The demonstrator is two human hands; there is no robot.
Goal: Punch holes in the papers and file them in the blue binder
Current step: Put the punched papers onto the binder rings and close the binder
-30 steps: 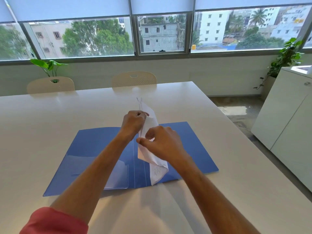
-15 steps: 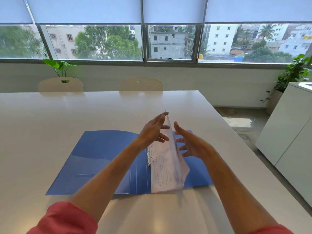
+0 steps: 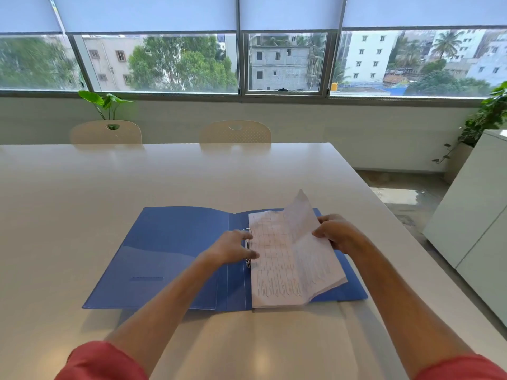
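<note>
The open blue plastic ring binder (image 3: 175, 250) lies flat on the long white worktop (image 3: 137, 182), its left cover with a clear inner pocket spread toward the left. The stack of white printed papers (image 3: 277, 267) now rests on the binder's right half, threaded by the metal rings (image 3: 247, 246) at the spine; half a second ago the same stack stood nearly upright between the two raised, spread hands, and a second ago it was bunched and clutched above the spine. The lower sheets lie down flat, while the top sheets are lifted and curl upward, their far corner rising to a point.

The left hand (image 3: 233, 246) has come down to the rings, its fingers (image 3: 248, 235) curled about the metal and a fingertip touching the left edge of the papers. The right hand (image 3: 336, 233) has dropped to the right edge of the lifted sheets, its fingers (image 3: 319, 233) pinching that edge. Both forearms reach in from red sleeves (image 3: 101, 363).

Two cream chairs (image 3: 235, 132) stand at the far side of the worktop, and a white cabinet (image 3: 472, 215) stands to the right.
</note>
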